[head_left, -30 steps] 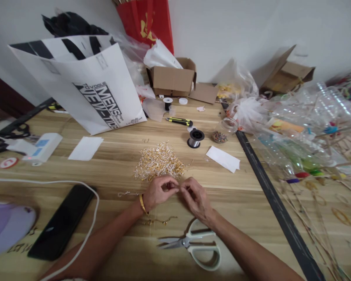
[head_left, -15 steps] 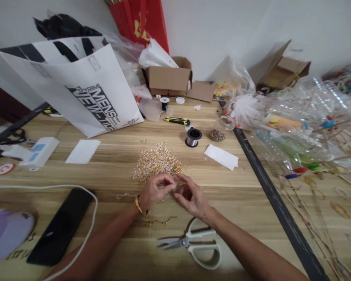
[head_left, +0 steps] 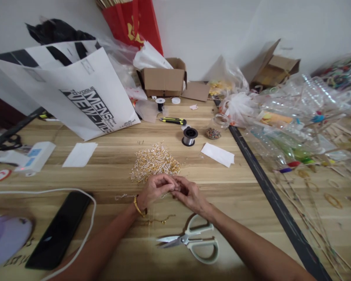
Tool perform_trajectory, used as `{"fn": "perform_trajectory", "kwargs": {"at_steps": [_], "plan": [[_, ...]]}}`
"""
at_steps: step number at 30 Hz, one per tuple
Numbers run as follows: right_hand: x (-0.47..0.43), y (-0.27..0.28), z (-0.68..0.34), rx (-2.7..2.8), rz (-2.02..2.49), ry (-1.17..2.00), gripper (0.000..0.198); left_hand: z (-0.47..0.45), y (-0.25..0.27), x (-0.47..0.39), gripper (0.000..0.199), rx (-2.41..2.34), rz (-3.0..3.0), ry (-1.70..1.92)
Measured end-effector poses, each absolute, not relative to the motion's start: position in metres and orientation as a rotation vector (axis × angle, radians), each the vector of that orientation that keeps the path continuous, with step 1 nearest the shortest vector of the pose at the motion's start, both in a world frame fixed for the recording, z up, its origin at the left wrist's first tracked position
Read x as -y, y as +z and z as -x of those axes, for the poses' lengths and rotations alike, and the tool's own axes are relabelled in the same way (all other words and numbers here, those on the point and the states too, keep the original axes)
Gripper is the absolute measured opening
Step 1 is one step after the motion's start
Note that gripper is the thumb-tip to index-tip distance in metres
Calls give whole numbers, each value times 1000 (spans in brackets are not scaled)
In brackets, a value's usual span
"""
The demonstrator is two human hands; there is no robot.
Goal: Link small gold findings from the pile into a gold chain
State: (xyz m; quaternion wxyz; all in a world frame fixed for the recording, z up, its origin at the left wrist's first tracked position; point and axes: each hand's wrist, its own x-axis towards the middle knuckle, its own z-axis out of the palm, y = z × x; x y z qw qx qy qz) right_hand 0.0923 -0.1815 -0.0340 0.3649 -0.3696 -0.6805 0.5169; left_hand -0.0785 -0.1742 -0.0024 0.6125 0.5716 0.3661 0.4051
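My left hand (head_left: 158,189) and my right hand (head_left: 190,194) meet at their fingertips, each closed in a pinch. What lies between the fingers is too small to make out; a faint thin line hangs below my left hand. Just beyond them spreads a pile of gold and clear beads (head_left: 155,162). A pale beaded strand (head_left: 125,196) lies left of my left wrist, which wears a gold bracelet (head_left: 139,206). Nearer the front, a gold chain (head_left: 163,221) rests on the wooden table (head_left: 125,249). Scissors (head_left: 190,239) with pale handles lie partly open beside my right forearm.
Behind the beads stand a wire spool (head_left: 190,137), a jar of beads (head_left: 216,127) and a yellow-black cutter (head_left: 173,121). A phone (head_left: 60,230) and white cable lie left. A white paper bag (head_left: 73,89) stands back left; plastic bottles (head_left: 269,146) crowd the right.
My right fingertips have moved left and closed against my left fingertips; a small gap showed between the hands before. The whole view has shifted slightly.
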Motion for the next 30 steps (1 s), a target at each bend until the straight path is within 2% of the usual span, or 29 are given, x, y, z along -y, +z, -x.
{"fn": "perform_trajectory", "kwargs": {"at_steps": [4, 11, 16, 30], "plan": [[181, -34, -91, 1707, 975, 1323, 36, 82, -5, 172, 13, -898, -1354, 985], [183, -34, -92, 1719, 1015, 1323, 15, 87, -12, 166, 15, -1039, -1293, 1043], [183, -35, -93, 1750, 1014, 1318, 19, 89, -16, 165, 15, -1054, -1259, 1081], [182, -26, -92, 1815, 1035, 1191, 15, 90, -13, 164, 17, -1103, -1222, 1080]]}}
